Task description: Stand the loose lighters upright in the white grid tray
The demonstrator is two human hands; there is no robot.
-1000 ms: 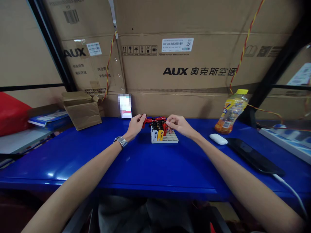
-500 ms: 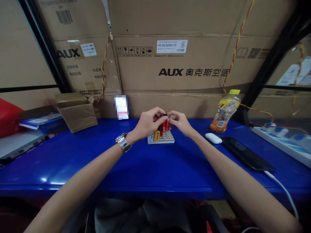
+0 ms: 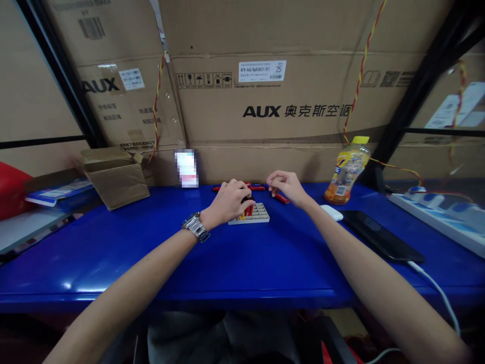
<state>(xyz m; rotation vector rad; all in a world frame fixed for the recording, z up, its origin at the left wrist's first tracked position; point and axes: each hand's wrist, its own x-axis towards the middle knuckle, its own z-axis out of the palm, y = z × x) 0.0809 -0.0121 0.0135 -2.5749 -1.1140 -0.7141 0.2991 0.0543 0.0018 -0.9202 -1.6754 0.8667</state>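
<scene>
left grip (image 3: pixel 230 201) clenched over batteries (image 3: pixel 246 211) in grid tray (image 3: pixel 259 214), right grip (image 3: pixel 287 185) unclear, "aux" carton (image 3: pixel 288 101) behind

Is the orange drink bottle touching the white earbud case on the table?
Apart. The head view shows blue table between the orange drink bottle and the white earbud case.

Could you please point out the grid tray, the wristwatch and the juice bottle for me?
grid tray (image 3: pixel 260 215): head view, bare right part of the grid.
wristwatch (image 3: pixel 196 227): head view, metal band.
juice bottle (image 3: pixel 345 172): head view, labelled body.
</scene>
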